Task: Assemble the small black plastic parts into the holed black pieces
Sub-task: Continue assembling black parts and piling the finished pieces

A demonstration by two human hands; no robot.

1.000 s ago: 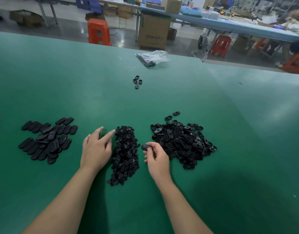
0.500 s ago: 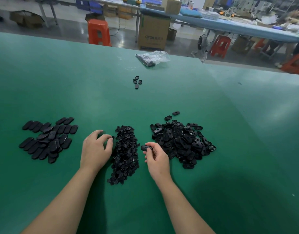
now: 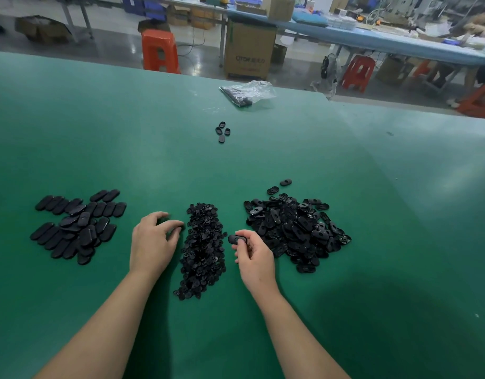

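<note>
Holed black piece [image 3: 235, 239] pinched in my right hand [image 3: 253, 258], centre frame, beside the small-parts pile [image 3: 203, 250]. Left hand [image 3: 152, 242] fingers curled at that pile's left edge; can't tell if they hold a part. Risk: tiny parts, easy to grab two or drop one; black on black, misalignment with the hole is hard to spot. Holed-piece heap [image 3: 293, 231] right, finished pile [image 3: 77, 225] left. Green bench [image 3: 372, 269], workshop behind: orange stools [image 3: 160, 51], cardboard box [image 3: 248, 50].

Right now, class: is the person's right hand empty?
No: the right hand pinches one holed black piece beside the middle pile.
</note>
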